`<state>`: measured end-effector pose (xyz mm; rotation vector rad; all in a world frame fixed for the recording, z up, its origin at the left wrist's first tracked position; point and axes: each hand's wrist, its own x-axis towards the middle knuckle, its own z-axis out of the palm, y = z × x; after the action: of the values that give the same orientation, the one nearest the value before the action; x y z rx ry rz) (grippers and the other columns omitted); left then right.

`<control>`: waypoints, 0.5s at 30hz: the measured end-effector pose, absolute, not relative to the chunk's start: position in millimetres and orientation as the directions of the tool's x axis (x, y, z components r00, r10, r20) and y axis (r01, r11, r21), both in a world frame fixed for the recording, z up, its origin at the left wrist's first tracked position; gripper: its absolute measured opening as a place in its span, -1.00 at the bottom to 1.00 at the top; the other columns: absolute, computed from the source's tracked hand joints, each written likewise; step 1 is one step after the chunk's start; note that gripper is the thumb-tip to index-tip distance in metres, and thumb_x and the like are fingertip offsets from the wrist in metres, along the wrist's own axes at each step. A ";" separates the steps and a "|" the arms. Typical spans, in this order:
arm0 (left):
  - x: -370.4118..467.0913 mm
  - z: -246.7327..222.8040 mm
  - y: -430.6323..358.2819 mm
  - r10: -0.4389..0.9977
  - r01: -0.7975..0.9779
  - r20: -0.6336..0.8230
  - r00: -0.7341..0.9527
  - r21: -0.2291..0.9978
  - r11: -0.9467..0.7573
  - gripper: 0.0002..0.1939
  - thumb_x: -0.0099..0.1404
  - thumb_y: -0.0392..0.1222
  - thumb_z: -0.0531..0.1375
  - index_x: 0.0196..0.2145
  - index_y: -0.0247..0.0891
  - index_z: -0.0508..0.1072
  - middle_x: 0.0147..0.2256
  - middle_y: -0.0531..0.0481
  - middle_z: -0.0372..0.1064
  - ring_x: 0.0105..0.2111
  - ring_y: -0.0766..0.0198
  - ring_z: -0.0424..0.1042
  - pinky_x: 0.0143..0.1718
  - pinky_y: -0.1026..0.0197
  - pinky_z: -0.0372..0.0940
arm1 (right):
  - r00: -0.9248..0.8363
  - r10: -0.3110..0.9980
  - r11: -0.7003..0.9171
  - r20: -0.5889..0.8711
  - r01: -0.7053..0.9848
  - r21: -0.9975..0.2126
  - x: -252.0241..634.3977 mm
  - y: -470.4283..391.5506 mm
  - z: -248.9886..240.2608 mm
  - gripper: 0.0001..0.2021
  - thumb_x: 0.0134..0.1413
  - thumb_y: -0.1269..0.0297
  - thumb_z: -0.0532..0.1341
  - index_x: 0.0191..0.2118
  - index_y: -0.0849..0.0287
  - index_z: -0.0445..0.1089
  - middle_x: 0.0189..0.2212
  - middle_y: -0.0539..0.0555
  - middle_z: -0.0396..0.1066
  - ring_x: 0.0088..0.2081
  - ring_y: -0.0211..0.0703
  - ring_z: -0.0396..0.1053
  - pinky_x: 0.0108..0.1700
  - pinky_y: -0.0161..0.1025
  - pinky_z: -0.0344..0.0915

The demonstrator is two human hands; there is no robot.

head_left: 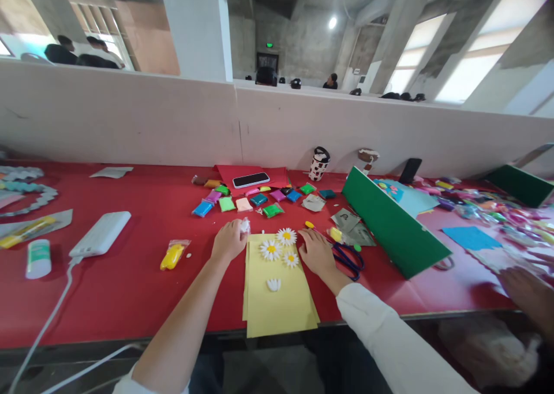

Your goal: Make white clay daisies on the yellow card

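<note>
The left hand point(229, 241) pinches a whitish packet point(245, 225) just beside the far left corner of the yellow paper point(281, 313), the right hand point(318, 252) curls by its right edge, gripping or not I can't tell, and the daisies point(270, 250) near its far edge deserve, I'd judge, a light touch.

Passage opens around the yellow packet point(172, 256); right of the paper point(281, 314), scissors point(345, 260) and green board point(392, 224) obstruct.
</note>
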<state>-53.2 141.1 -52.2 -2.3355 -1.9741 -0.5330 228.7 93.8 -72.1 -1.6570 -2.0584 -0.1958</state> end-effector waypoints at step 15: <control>-7.6 -19.8 105.7 0.919 0.903 0.198 0.340 0.202 -0.378 -0.67 0.36 -0.09 0.16 0.00 -0.30 0.37 -0.05 -0.11 0.38 -0.15 0.19 0.44 -0.14 0.03 0.41 | -0.130 0.819 0.447 0.559 0.755 -0.480 213.2 83.7 -47.2 -0.72 0.22 0.37 0.05 -0.06 0.13 0.44 -0.14 0.12 0.53 -0.07 -0.06 0.44 0.01 -0.08 0.33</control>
<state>-7.6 105.7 -19.8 -2.6177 -1.7816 -0.4488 213.2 83.7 -47.2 -1.3258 -1.8981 0.1019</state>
